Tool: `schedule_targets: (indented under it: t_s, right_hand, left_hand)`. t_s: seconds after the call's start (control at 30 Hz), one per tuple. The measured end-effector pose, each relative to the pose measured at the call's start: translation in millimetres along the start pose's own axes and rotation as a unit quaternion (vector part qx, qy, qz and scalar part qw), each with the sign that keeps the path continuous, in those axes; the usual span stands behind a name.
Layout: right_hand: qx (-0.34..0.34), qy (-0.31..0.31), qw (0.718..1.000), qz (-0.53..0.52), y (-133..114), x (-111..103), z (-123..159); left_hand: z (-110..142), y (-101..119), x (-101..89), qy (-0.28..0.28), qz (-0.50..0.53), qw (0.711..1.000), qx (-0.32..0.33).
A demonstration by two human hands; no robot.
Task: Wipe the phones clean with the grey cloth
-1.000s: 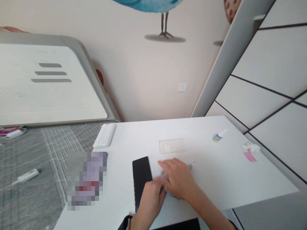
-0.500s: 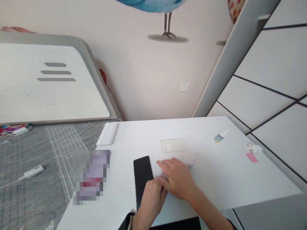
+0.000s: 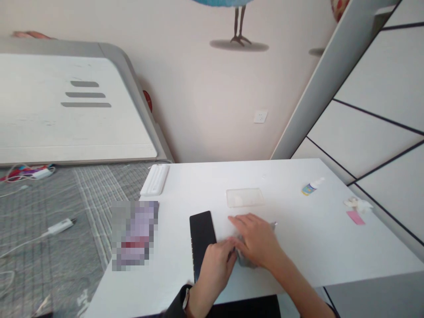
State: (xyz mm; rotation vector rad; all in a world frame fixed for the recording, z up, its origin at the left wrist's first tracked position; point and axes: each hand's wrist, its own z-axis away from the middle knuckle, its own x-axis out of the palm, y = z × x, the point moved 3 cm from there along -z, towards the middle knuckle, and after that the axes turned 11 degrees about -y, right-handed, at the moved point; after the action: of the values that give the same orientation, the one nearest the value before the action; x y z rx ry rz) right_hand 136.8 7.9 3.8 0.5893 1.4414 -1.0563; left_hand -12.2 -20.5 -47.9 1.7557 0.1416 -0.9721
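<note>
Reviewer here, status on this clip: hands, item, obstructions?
Right hand on gray cloth. Left hand at the cloth's edge, overlapping black slab. Clear plastic case beyond, apart from both hands.

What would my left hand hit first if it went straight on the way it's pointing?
The crumpled grey cloth bunched under the right hand. The left hand's fingertips seem to be at it already, though depth is hard to judge from this view.

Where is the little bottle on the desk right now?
In the head view, the bottle sits near the far right corner of the white desk, between the clear tray on its left and the crumpled tissue and pink slip on its right.
</note>
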Motion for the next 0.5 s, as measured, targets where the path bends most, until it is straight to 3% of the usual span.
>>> schedule_targets:
  t_s: [0.1,0.17,0.23,0.37,0.43,0.5]
  right_hand:
    - [0.064,0.023,0.998,0.013,46.6,-9.0,12.5]
    - [0.075,0.029,0.997,0.020,51.6,-10.2,14.9]
    - [0.051,0.025,0.998,0.020,29.3,-5.2,9.5]
    - [-0.045,0.005,0.999,-0.003,-39.1,10.8,-9.5]
    - [-0.065,0.002,0.998,-0.013,-47.4,13.1,-11.2]
    - [-0.050,0.005,0.999,-0.015,-28.6,10.7,-5.0]
  left_hand:
    - [-3.2,10.5,-4.8,-0.013,0.024,0.999,0.016]
    - [-4.3,10.8,-4.0,-0.016,0.033,0.999,0.019]
    - [-3.4,4.0,0.9,-0.012,0.030,0.999,0.010]
    - [1.0,-14.4,12.7,-0.005,0.006,1.000,-0.015]
    - [2.2,-16.1,13.4,-0.008,0.002,1.000,-0.014]
    - [2.1,-10.6,9.4,-0.013,0.005,1.000,-0.005]
